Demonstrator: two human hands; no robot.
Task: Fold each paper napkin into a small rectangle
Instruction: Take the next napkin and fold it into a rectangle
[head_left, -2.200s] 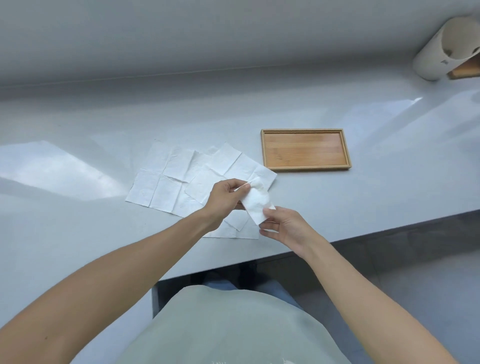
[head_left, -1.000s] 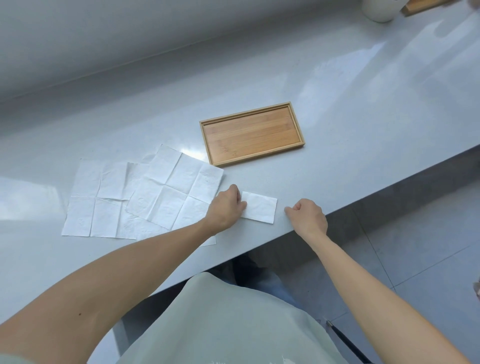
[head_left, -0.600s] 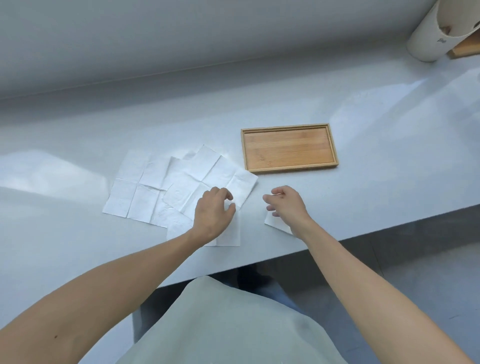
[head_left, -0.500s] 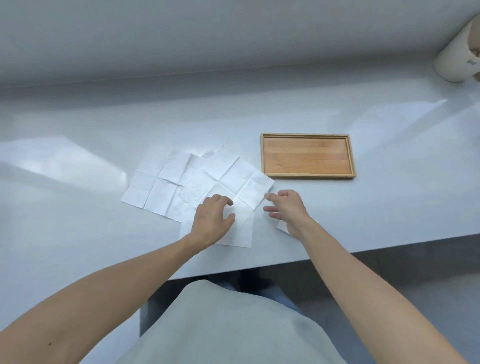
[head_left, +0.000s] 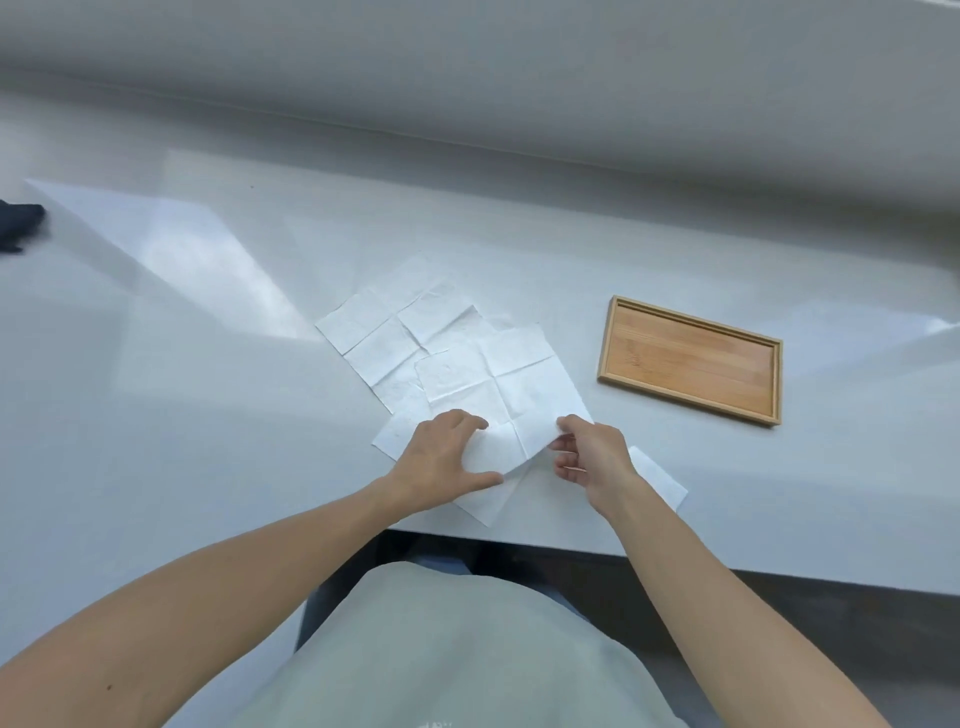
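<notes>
Several unfolded white napkins lie overlapping on the grey counter. The top napkin is creased into squares, and its near edge is lifted off the pile. My left hand grips that napkin's near-left part between fingers and thumb. My right hand pinches its near-right corner. Other open napkins spread out behind and to the left. One folded napkin, a small white rectangle, lies flat by the counter's front edge, partly hidden under my right wrist.
An empty bamboo tray sits on the counter to the right of the napkins. A dark object shows at the far left edge. The counter's front edge runs just below my hands, with my lap under it.
The folded napkin was set down near the front edge and released. Both hands moved onto the top unfolded napkin, took hold of it and lifted its near edge.
</notes>
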